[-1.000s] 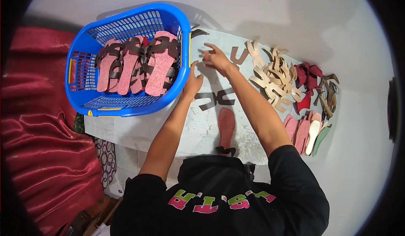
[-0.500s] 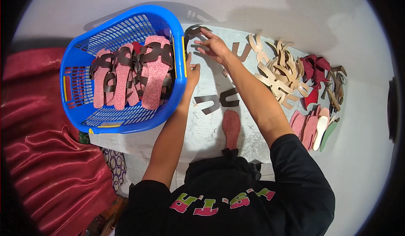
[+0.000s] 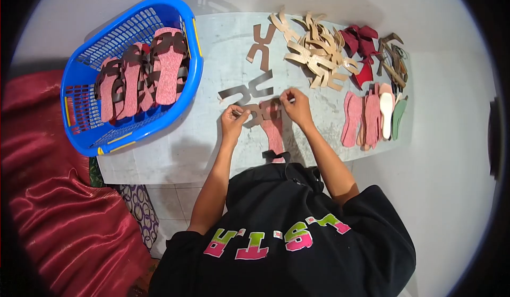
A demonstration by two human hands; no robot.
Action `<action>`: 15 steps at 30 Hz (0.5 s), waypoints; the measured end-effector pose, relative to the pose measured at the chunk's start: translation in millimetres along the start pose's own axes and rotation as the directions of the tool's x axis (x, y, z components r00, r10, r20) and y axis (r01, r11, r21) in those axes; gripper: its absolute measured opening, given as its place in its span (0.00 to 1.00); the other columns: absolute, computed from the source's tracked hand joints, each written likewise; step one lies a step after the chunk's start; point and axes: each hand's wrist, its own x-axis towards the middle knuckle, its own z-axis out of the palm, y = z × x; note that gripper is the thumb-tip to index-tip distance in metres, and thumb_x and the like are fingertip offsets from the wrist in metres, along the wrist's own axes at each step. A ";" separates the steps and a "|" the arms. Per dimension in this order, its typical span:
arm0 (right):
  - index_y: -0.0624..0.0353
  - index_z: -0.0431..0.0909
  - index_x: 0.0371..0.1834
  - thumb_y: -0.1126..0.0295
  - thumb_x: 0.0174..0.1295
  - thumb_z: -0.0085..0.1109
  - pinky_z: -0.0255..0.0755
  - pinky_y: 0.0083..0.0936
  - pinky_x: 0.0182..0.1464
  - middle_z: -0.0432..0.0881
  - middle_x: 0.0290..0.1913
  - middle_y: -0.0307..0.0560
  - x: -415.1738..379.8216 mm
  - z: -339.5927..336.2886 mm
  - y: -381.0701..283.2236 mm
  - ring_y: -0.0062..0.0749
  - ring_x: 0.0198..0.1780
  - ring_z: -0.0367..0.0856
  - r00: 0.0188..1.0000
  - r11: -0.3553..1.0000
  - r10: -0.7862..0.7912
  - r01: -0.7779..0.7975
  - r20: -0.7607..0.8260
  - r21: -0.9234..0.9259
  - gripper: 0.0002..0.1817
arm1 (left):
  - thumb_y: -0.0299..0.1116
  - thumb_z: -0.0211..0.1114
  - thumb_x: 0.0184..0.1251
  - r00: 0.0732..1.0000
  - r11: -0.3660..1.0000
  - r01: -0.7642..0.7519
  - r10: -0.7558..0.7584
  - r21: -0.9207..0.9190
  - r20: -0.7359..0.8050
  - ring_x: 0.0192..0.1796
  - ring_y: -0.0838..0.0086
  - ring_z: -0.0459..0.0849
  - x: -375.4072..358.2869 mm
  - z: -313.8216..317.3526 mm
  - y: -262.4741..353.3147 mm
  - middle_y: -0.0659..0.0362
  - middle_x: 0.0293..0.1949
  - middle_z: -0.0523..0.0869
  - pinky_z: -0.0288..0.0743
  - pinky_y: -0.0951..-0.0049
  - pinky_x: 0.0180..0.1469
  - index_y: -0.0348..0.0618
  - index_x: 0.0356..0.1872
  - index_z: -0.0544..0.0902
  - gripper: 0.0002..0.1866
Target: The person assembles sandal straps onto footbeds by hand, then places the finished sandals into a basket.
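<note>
Both hands hold a dark brown sandal strap over the upper end of a pink sole. My left hand pinches the strap's left side. At its right end, the fingertips of my right hand are closed together on the strap. The sole points toward my body, with a small dark piece across its lower end. Just above the hands lie two loose dark U-shaped strap pieces. Farther up is a brown H-shaped pair of strap pieces.
On the left, a blue basket holds several pink sandals with dark straps. Beige straps, maroon straps and dark straps are heaped at the upper right. Pink, white and green soles lie below them.
Both hands have come from beside the basket to the pink sole, bringing a dark strap held between them. The camera view has shifted, so the basket and piles appear farther left and higher.
</note>
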 end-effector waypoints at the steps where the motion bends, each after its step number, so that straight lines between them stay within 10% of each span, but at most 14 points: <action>1: 0.66 0.80 0.31 0.74 0.54 0.65 0.74 0.32 0.37 0.80 0.30 0.53 -19.2 2.6 10.8 0.41 0.32 0.81 0.997 0.998 0.068 -0.068 0.022 0.010 0.06 | 0.27 0.72 0.63 0.998 0.998 0.058 -0.058 -0.028 -0.011 0.36 0.86 0.77 -13.0 4.1 2.4 0.67 0.32 0.78 0.76 0.81 0.40 0.44 0.37 0.80 0.07; 9: 0.59 0.74 0.57 0.71 0.45 0.72 0.69 0.45 0.60 0.69 0.58 0.59 -126.0 33.9 31.8 0.57 0.59 0.70 0.977 0.958 0.174 -0.138 0.124 -0.252 0.31 | 0.29 0.69 0.66 0.998 0.987 0.025 -0.016 0.157 -0.059 0.36 0.85 0.78 -66.6 -11.9 -33.3 0.64 0.39 0.83 0.72 0.85 0.39 0.41 0.59 0.80 0.20; 15: 0.56 0.68 0.62 0.72 0.40 0.76 0.73 0.46 0.56 0.68 0.56 0.62 -144.9 46.5 34.9 0.60 0.55 0.74 0.997 0.963 0.078 -0.082 -0.026 -0.257 0.41 | 0.30 0.67 0.68 0.988 0.999 0.053 -0.051 0.010 -0.146 0.37 0.85 0.78 -87.4 -5.4 -29.4 0.62 0.41 0.85 0.71 0.84 0.37 0.40 0.64 0.73 0.24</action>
